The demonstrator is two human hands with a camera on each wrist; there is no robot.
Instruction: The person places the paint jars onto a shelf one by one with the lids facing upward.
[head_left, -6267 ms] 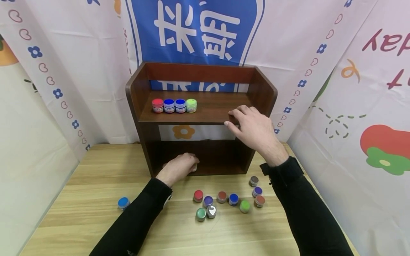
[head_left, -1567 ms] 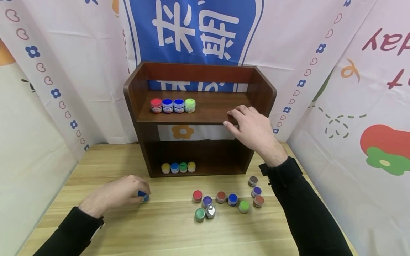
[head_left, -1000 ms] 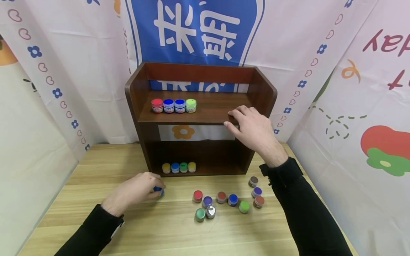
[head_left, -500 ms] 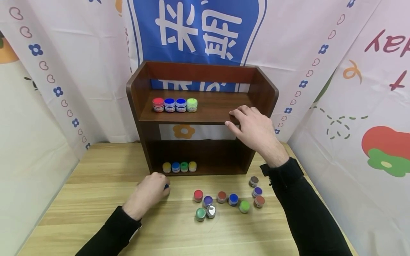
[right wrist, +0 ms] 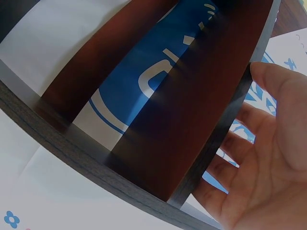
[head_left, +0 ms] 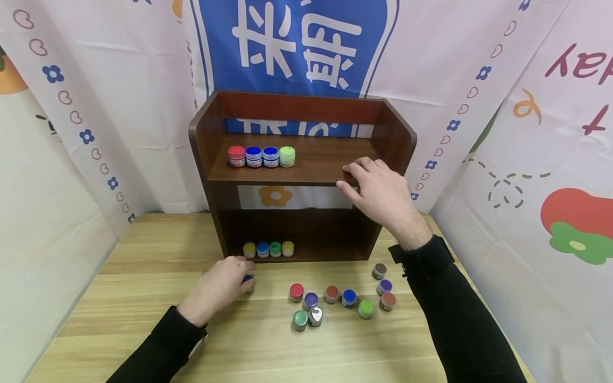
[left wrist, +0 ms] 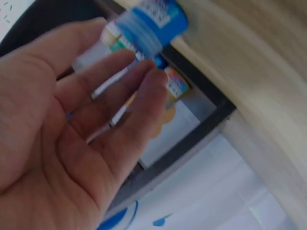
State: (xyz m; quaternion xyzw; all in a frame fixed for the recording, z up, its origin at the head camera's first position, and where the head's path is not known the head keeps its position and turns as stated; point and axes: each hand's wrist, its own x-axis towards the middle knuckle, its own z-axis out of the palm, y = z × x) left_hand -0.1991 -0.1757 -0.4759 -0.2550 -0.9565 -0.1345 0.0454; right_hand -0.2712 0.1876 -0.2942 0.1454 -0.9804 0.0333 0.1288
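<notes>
A small paint jar with a blue lid (head_left: pixel 247 278) stands on the table before the shelf's lower left corner, partly hidden by my left hand (head_left: pixel 219 287). In the left wrist view the fingers are loosely extended, and the blue jar (left wrist: pixel 160 21) shows past the fingertips. My right hand (head_left: pixel 379 192) holds the brown two-tier shelf (head_left: pixel 316 159) by the front edge of its upper board, thumb at the edge, fingers over the top. In the right wrist view the board edge (right wrist: pixel 213 139) runs between thumb and fingers.
A red, two blue and a light-green jar (head_left: pixel 287 157) line the upper tier's left. Yellow, blue, green and yellow jars (head_left: pixel 275 249) stand below. Several loose jars, including a red one (head_left: pixel 296 292) and a silver-lidded one (head_left: pixel 315 316), are scattered on the table (head_left: pixel 119 319).
My left hand left the lower tier, where a second yellow jar now stands, and brought the blue jar rightward across the table, then loosened its fingers. The right hand stays put.
</notes>
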